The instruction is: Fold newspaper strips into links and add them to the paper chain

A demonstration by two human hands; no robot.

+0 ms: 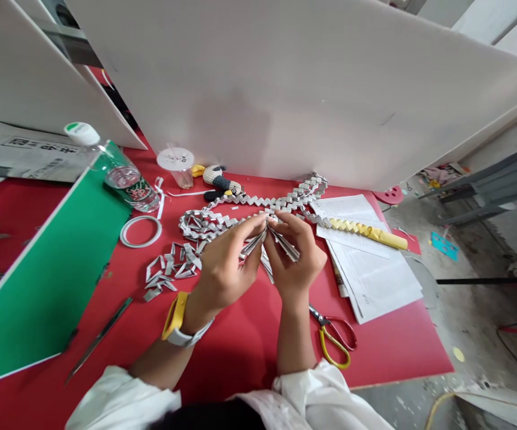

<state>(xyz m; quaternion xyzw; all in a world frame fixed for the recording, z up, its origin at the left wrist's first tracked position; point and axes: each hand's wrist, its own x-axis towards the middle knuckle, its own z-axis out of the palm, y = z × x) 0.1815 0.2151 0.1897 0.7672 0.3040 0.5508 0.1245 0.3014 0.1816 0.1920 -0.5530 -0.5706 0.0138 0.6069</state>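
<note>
My left hand (225, 263) and my right hand (292, 254) meet over the red table (240, 346), fingers pinched together. Each grips a folded strip of grey printed paper (280, 243), and the two strips touch at the fingertips. Just behind the hands a long zigzag chain of folded paper links (249, 203) snakes across the table, ending in a yellow section (366, 232) at the right. A heap of loose folded paper pieces (169, 270) lies left of my left hand. My left wrist carries a yellow and white band (175, 322).
Scissors (334, 337) with yellow and red handles lie near my right forearm. Printed sheets (370, 275) sit at the right. A tape roll (141, 231), water bottle (119, 173), plastic cup (177, 164), small toy (218, 179), green board (52, 269) and a craft knife (99, 337) stand left. White panels (307, 89) wall the back.
</note>
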